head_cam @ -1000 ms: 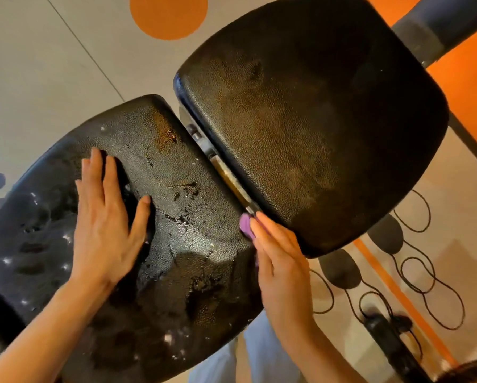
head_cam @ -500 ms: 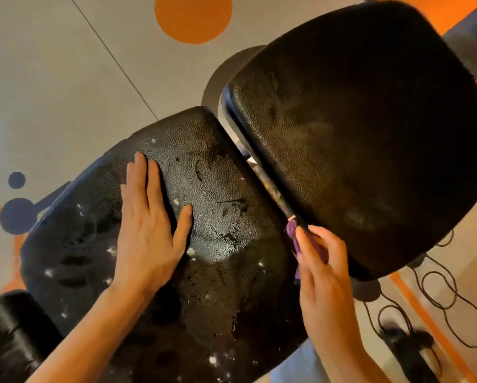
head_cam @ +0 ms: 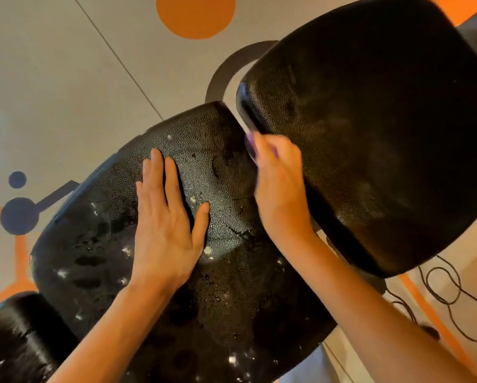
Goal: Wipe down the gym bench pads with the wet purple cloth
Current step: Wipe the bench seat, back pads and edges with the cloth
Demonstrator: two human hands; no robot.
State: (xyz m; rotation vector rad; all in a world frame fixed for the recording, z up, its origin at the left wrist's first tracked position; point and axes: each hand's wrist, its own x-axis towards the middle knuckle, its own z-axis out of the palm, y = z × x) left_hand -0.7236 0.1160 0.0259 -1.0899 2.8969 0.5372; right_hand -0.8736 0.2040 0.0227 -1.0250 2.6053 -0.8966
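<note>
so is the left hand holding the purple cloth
No, the left hand lies flat and empty on the wet black seat pad; the right hand holds the purple cloth.

purple cloth (head_cam: 250, 145) mostly hidden under blurred right hand (head_cam: 280, 183), roller pad (head_cam: 16, 338) cut off

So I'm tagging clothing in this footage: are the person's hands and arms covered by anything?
No. The left hand and right hand are bare, without gloves, rings or a watch in view. Both forearms are bare as far as the frame shows, with no sleeve visible.
</note>
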